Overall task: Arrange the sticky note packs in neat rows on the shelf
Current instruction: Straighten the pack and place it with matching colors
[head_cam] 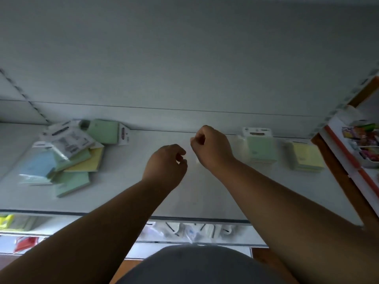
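Note:
A loose pile of sticky note packs (67,152) lies at the left of the white shelf (205,197), in blue, green and yellow, some overlapping and turned. At the right, a green pack (259,147) and a yellow pack (306,155) lie side by side against the back wall. My left hand (166,167) and my right hand (211,146) hover over the middle of the shelf, close together, fingers curled with nothing visible in them. The picture is blurred.
A neighbouring shelf unit with an orange edge and colourful packets (361,144) stands at the right. Below the shelf's front lip hang clear packets (192,230). Yellow and red goods (12,230) show at the lower left.

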Available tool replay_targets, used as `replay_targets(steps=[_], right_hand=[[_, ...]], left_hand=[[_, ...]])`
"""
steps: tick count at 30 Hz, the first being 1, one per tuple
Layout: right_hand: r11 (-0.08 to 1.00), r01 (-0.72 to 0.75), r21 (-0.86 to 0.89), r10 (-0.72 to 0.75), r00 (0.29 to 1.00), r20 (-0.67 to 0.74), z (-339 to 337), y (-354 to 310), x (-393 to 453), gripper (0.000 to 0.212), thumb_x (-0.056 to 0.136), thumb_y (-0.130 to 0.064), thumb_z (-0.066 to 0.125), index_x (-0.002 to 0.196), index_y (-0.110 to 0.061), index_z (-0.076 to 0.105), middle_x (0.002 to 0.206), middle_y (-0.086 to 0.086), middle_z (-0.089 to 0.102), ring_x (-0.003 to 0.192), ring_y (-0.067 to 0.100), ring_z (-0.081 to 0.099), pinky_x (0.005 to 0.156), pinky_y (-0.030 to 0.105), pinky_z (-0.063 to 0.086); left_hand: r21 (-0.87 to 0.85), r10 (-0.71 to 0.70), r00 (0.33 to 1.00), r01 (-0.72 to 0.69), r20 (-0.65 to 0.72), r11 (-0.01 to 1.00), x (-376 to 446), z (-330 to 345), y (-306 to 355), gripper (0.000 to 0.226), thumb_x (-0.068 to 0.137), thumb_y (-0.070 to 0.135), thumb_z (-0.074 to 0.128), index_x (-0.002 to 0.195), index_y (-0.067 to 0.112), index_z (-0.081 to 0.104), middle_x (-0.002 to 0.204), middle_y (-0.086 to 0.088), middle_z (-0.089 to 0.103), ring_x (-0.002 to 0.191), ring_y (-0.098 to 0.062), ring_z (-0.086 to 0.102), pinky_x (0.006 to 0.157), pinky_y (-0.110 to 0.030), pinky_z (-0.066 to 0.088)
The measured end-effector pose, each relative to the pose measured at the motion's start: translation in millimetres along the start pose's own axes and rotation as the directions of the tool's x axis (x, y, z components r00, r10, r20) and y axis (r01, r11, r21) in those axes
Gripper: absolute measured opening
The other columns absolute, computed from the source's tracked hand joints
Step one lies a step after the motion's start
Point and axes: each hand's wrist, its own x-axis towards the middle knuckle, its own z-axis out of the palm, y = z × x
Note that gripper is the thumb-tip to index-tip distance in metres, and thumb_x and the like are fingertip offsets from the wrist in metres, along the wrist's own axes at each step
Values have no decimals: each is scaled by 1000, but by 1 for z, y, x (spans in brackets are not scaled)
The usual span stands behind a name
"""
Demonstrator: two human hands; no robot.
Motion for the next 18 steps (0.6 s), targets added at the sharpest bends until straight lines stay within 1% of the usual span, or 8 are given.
replay_targets(steps=[4,5,7,10,12,14,16,18], right_hand=[[997,42,60,-45,998,45,68,-64,3,16,85,-30,62,76,-19,55,69,-8,57,64,6,53,54,22,40],[996,39,75,-44,997,71,84,-79,4,15,84,-30,61,77,-19,55,70,-8,57,65,6,53,55,23,41],[995,20,97,-33,991,129,114,-105,6,16,81,-31,61,79,-16,57,74,-6,60,69,13,57,60,27,44],[993,-35,109,9,973,232,149,-136,11,19,81,-32,63,85,-14,58,80,-6,61,79,17,59,62,26,39],[988,-110,112,71,951,302,167,-150,16,18,82,-33,63,93,-20,57,89,-8,61,88,18,59,70,24,37],[972,-188,140,133,934,331,179,-162,22,22,83,-32,63,101,-22,58,100,-5,63,97,19,60,76,22,36],[973,-191,128,139,933,333,187,-171,27,32,83,-31,63,112,-20,60,112,-1,64,106,21,60,81,23,39],[980,-172,100,124,922,366,193,-181,32,43,85,-31,62,125,-18,57,124,2,61,113,22,58,88,26,41]], left_hand=[[-9,-79,996,78,-46,997,-4,-55,-73,19,82,25,62,100,28,67,87,12,62,76,-8,58,68,-21,41],[-14,-103,993,102,-57,995,-5,-68,-91,19,81,25,62,99,28,67,88,11,63,77,-9,59,69,-22,43],[-11,-139,986,139,-91,990,-7,-93,-122,21,80,24,62,100,26,67,94,8,65,80,-11,60,72,-22,44],[11,-164,975,167,-150,986,-10,-122,-156,29,79,22,64,108,21,66,108,2,63,89,-18,62,76,-25,44],[1,-171,968,174,-182,985,-9,-134,-172,33,77,17,63,110,19,66,112,-3,60,93,-22,61,78,-25,43],[-34,-192,959,189,-208,981,-9,-140,-184,36,76,13,61,112,17,64,114,-5,58,95,-24,59,79,-23,42],[-101,-258,941,241,-219,965,-10,-143,-193,41,77,14,60,119,18,60,121,-4,54,97,-24,60,85,-27,46],[-174,-336,918,304,-209,937,-9,-146,-199,47,79,18,61,126,19,54,127,-2,49,101,-23,60,90,-32,48]])
